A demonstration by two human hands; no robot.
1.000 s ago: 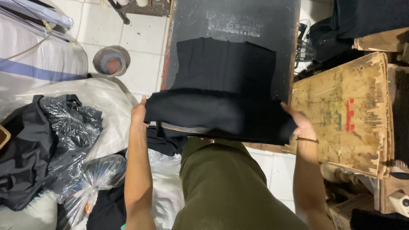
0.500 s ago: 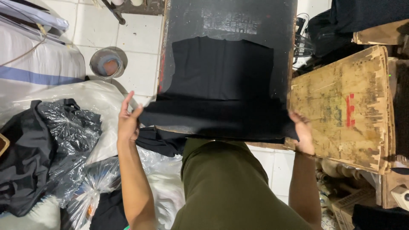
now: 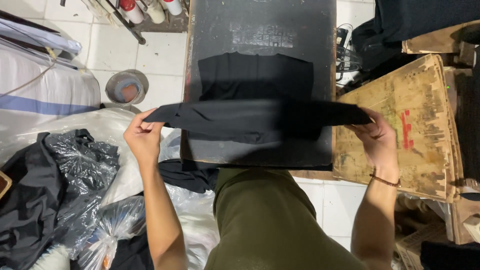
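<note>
While 2 hands, left hand [image 3: 144, 136] & right hand [image 3: 378, 140], stretch 1 black garment [image 3: 260, 119].

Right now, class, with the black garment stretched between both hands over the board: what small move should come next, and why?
Probably lower it flat. The left hand and right hand hold the black garment taut just above the dark board, roughly level and centred over it.

The lower part of the flat black shirt [image 3: 255, 77] is hidden by the stretched black garment [image 3: 260, 117]. Part of the bench [image 3: 260, 30] front is covered too, and its far end is cut off by the top edge. Both forearms are cut off at the bottom edge. The bottles [image 3: 150, 7] are cropped above.
</note>
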